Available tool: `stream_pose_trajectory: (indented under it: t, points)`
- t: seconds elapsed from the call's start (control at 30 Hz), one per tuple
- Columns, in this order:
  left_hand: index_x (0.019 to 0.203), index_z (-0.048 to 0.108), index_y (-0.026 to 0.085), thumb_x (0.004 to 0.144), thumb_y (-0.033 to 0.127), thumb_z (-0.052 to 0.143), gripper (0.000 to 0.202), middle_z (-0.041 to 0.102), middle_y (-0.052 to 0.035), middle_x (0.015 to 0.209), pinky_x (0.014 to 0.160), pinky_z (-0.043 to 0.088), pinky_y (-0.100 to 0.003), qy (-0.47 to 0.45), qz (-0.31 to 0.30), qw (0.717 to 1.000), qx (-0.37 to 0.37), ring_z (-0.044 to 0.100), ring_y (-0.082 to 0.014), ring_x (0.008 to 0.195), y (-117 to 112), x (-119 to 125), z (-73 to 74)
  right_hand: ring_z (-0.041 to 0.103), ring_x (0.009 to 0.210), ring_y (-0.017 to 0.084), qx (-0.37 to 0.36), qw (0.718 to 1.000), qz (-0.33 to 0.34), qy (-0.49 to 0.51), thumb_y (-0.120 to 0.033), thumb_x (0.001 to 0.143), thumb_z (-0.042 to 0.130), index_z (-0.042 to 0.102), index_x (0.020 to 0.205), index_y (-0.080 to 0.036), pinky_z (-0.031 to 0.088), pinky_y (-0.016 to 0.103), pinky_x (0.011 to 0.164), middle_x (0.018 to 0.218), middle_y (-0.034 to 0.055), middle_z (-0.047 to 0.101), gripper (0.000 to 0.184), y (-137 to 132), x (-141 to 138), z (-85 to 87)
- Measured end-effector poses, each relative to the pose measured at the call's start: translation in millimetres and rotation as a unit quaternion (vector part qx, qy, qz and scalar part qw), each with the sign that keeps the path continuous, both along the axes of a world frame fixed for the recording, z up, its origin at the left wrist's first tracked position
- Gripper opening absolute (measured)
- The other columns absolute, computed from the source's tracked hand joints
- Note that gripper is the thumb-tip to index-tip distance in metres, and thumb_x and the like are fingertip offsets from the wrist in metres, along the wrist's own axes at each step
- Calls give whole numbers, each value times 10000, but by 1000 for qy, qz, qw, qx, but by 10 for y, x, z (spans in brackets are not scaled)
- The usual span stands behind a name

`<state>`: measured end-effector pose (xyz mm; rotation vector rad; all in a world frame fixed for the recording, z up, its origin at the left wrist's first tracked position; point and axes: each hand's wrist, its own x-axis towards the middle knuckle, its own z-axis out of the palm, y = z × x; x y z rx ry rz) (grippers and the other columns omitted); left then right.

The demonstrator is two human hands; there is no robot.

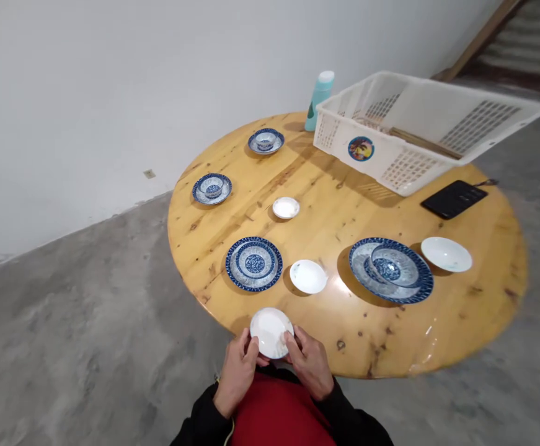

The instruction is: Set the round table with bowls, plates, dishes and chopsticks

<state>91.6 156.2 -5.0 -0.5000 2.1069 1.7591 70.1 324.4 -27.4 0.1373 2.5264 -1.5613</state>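
Observation:
Between my two hands, at the near edge of the table, is a small white dish (270, 328). My left hand (239, 368) grips its left rim with the thumb on top. On the right rim, the thumb of my right hand (310, 362) presses down over the inside, fingers curled below. Just beyond, a white bowl (307, 277) stands next to a blue-patterned plate (253, 288) that bears a smaller patterned dish. Farther off sits another small white dish (286, 208). To the right, a large blue-patterned plate (418, 294) carries a matching bowl (397, 266), with a white bowl (446, 254) beside it.
Two blue-patterned saucers (198, 193) (276, 147) with small bowls on them lie toward the table's far left. At the back stand a white plastic basket (390, 167) and a turquoise bottle (318, 102). A black phone (455, 198) lies on the round wooden table (344, 217).

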Motion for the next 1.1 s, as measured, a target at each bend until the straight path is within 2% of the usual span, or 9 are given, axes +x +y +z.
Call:
stream_pose_trajectory:
  t: [0.1,0.23,0.37,0.5,0.67,0.83,0.97,1.1]
  points:
    - [839,512,190,866,584,514,395,622,-6,732,597,564,-298,-6,16,1000,-12,676,-181,608,-58,101,40,537,465,186,-1,999,29,-14,-616,910,361,507,699,-246,396,290,509,498,20,563,451,-67,62,-29]
    - [814,496,194,852,571,533,381,586,11,732,574,562,-290,2,22,1000,-8,667,-170,590,-155,99,92,548,480,187,9,999,40,-10,-603,914,366,515,725,-241,395,288,519,511,23,575,435,-154,56,27]
    - [807,481,204,846,584,541,387,614,14,734,586,570,-293,12,22,1000,14,659,-165,598,-396,42,93,545,485,179,16,999,46,7,-580,917,380,501,711,-246,390,280,519,516,17,573,411,-375,0,84]
    - [801,501,203,842,603,533,403,619,18,707,590,574,-303,18,16,1000,8,657,-170,589,-956,-35,151,561,491,183,17,998,63,4,-556,906,379,494,712,-247,384,276,513,524,14,577,383,-907,-95,110]
    - [835,534,194,868,564,519,373,640,5,730,615,575,-312,35,3,999,-16,682,-190,626,-1971,-181,274,553,455,171,-27,997,67,-25,-523,895,382,463,719,-247,366,258,474,505,-1,568,337,-1923,-265,180]
    - [845,554,189,891,557,496,375,649,1,719,598,551,-290,56,-12,997,-42,674,-185,638,-2872,-342,264,557,449,155,-65,996,48,-43,-497,892,394,493,760,-231,368,239,444,537,-11,567,312,-2843,-389,188]
    - [827,555,191,893,555,505,374,640,5,723,605,549,-278,60,-51,996,-35,667,-171,634,-3286,-571,251,530,413,142,-88,994,12,-56,-481,873,417,496,756,-230,372,232,425,512,-25,560,288,-3235,-461,204]
    - [834,566,179,884,546,519,373,615,2,732,602,559,-279,56,-103,993,-1,657,-162,622,-3374,-979,231,539,399,142,-92,993,-50,-61,-500,844,441,494,752,-226,373,234,411,524,-17,586,294,-3308,-628,255]
